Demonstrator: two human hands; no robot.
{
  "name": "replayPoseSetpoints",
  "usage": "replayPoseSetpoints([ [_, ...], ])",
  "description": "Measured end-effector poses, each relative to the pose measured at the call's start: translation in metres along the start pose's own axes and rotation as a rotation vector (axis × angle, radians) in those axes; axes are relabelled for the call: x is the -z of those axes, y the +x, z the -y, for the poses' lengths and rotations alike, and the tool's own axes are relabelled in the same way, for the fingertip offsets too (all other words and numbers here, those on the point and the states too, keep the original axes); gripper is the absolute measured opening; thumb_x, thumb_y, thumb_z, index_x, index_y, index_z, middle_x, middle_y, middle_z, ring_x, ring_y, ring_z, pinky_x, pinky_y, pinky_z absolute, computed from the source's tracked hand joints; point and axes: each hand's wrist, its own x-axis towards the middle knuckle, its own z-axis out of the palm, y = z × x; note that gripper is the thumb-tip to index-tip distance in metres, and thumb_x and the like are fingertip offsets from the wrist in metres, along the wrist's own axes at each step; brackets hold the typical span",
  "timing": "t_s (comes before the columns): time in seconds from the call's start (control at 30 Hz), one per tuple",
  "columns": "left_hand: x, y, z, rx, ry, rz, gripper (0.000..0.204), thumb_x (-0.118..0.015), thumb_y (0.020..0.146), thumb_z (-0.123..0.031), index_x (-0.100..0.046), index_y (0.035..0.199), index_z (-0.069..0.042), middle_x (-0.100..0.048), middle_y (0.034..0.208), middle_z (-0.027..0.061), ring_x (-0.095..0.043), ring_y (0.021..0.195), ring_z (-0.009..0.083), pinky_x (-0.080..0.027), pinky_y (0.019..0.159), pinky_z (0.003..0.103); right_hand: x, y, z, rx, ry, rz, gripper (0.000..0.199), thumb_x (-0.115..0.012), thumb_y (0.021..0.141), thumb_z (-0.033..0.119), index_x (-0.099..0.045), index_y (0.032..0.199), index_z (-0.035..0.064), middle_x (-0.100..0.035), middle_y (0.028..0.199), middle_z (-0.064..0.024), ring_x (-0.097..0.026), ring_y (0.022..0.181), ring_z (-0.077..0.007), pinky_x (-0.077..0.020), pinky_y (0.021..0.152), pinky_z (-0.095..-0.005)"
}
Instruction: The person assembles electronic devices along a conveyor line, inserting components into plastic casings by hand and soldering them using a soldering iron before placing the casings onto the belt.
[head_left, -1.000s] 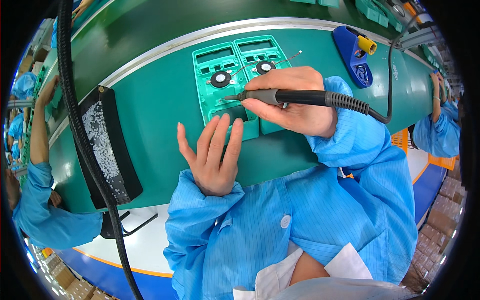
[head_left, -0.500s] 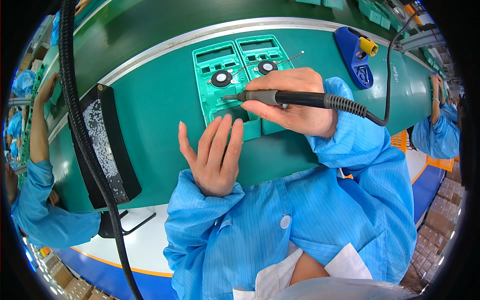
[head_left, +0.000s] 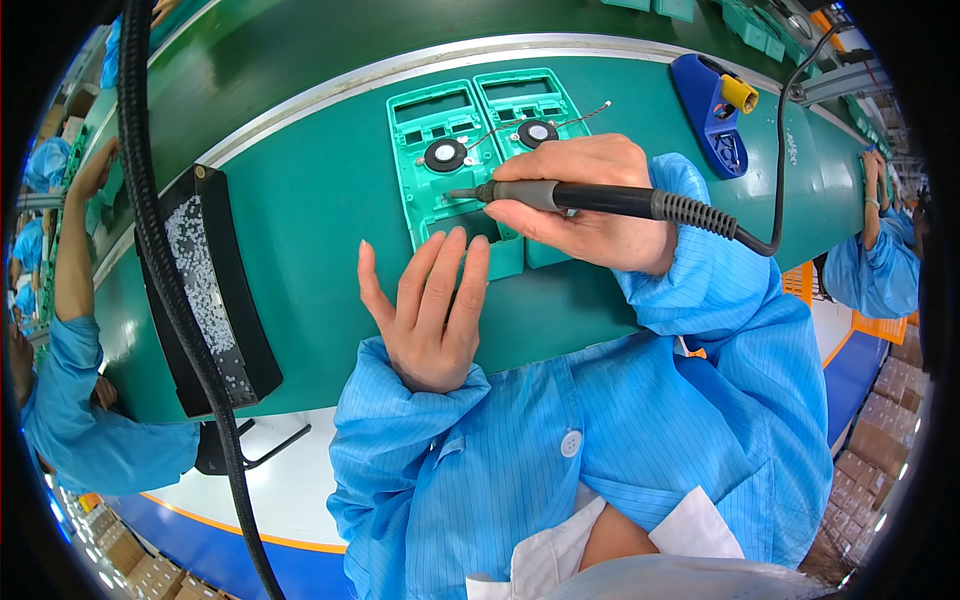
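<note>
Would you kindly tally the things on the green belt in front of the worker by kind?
Green plastic housings: 2
Soldering iron: 1
Blue iron stand: 1
Black tray of white pellets: 1
Total: 5

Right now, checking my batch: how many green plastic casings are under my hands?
2, side by side: left casing above the left hand, right casing partly hidden under the right hand.

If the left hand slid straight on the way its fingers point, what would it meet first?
Left hand points up the belt; its fingertips already seem to touch the near edge of the left green panel. Going on, it would likely run under the soldering iron tip.
</note>
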Motion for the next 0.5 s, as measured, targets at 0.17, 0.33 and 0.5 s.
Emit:
replayPoseSetpoints([
  [0.17,0.000,-0.001,0.002,-0.035,-0.017,0.007,0.044,-0.073,0.079,-0.017,-0.064,0.120,-0.007,-0.063,0.119,0.0065,-0.060,0.109,0.0213,-0.024,0.112,0.057,0.003,0.000,0.005,-0.077,0.041,0.018,0.022,-0.082,0.074,0.010,-0.070,0.089,-0.0001,-0.069,0.077,-0.0092,-0.065,0.057,-0.0195,-0.0496,0.050,-0.0285],
  [0.33,0.001,0.000,0.002,-0.038,-0.003,0.012,0.043,-0.073,0.079,-0.019,-0.064,0.119,-0.007,-0.064,0.118,0.0060,-0.061,0.109,0.0206,-0.024,0.112,0.057,0.012,0.005,0.009,-0.072,0.053,-0.005,0.021,-0.080,0.076,0.009,-0.070,0.091,-0.0008,-0.068,0.074,-0.0099,-0.065,0.057,-0.0202,-0.0491,0.050,-0.0289],
  [0.5,0.001,0.000,0.001,-0.043,-0.013,-0.002,0.045,-0.075,0.078,-0.020,-0.064,0.119,-0.007,-0.064,0.117,0.0057,-0.061,0.107,0.0206,-0.024,0.112,0.056,0.016,0.002,0.009,-0.032,0.016,-0.016,0.021,-0.080,0.077,0.011,-0.070,0.091,-0.0005,-0.068,0.073,-0.0094,-0.065,0.057,-0.0214,-0.0487,0.050,-0.0290],
])
